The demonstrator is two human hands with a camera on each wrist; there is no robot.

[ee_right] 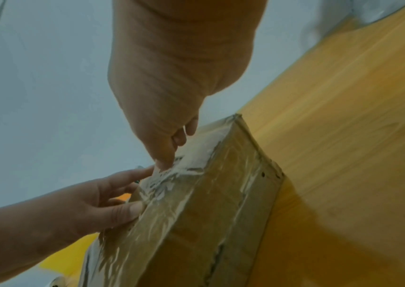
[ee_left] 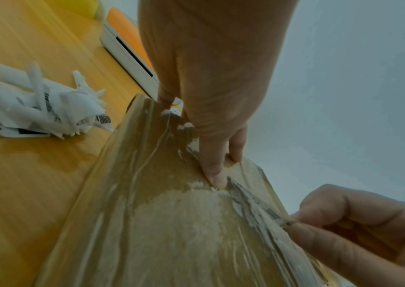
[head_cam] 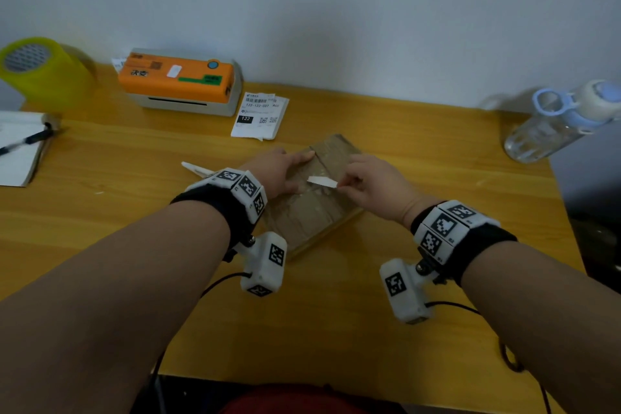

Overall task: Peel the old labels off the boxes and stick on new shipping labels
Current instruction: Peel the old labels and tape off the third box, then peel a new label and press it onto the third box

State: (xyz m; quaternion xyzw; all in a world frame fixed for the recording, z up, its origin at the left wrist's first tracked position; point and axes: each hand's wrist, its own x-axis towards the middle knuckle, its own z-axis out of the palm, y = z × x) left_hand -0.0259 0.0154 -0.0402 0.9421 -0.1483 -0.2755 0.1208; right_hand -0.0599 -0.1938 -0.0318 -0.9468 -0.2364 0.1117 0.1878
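Note:
A tape-wrapped brown cardboard box [head_cam: 311,212] [ee_left: 171,223] [ee_right: 208,223] lies mid-table, its top showing white residue of an old label. My left hand [head_cam: 282,168] [ee_left: 208,97] lies flat on the box top, fingers straight, pressing it down. My right hand [head_cam: 366,185] [ee_left: 343,229] [ee_right: 167,145] pinches a torn white strip of old label [head_cam: 322,181] [ee_left: 257,211] still attached to the box and lifts it. New shipping labels [head_cam: 259,115] lie behind the box.
An orange and white label printer [head_cam: 181,81] [ee_left: 127,42] stands at the back left, a yellow-green tape roll [head_cam: 43,72] beyond it. Torn label scraps [ee_left: 41,104] [head_cam: 196,169] lie left of the box. A notebook with pen [head_cam: 20,148] sits far left, a water bottle [head_cam: 554,121] far right.

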